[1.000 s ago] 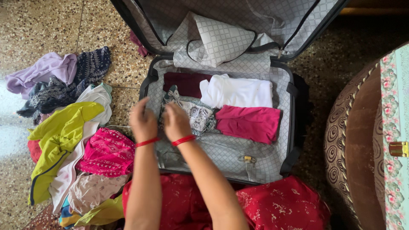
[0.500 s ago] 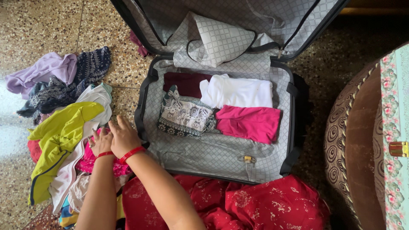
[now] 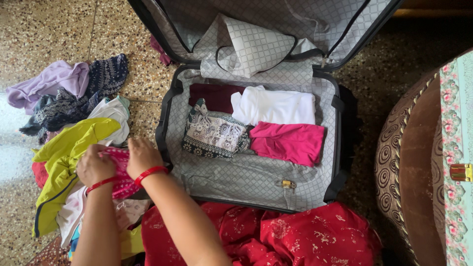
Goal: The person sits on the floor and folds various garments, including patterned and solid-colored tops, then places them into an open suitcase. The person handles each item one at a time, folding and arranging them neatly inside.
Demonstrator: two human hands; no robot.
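Left hand: the left hand (image 3: pixel 94 166) is clenched around the near edge of the pink patterned garment (image 3: pixel 119 173), knuckles up, a red bangle at the wrist.
Right hand: the right hand (image 3: pixel 141 156) grasps the same garment from its other side, fingers curled over the fabric, a red bangle at the wrist.
Pink garment: soft, crumpled cloth with a fine pale print, bunched between the 2 hands; it sits on top of the clothes pile (image 3: pixel 74 143), just left of the suitcase (image 3: pixel 256 182).
Clothes pile: loose, rumpled heap on the floor; a smooth yellow-green jacket (image 3: pixel 69 152), a lilac knit piece (image 3: pixel 47 83), dark printed cloth and pale fabric lie tangled together.
Suitcase: open, rectangular, dark-rimmed shell with a grey quilted diamond-pattern lining; the lid stands back with a slack zip flap.
Inside the suitcase: 4 folded pieces lie flat and close together: a maroon one (image 3: pixel 214 96), a white one (image 3: pixel 274 106), a magenta one (image 3: pixel 288 142) and a black-and-white printed one (image 3: pixel 213 133).
Floor: speckled stone tiles (image 3: pixel 29 29).
Lap: red embroidered fabric (image 3: pixel 295 236) spreads below the suitcase.
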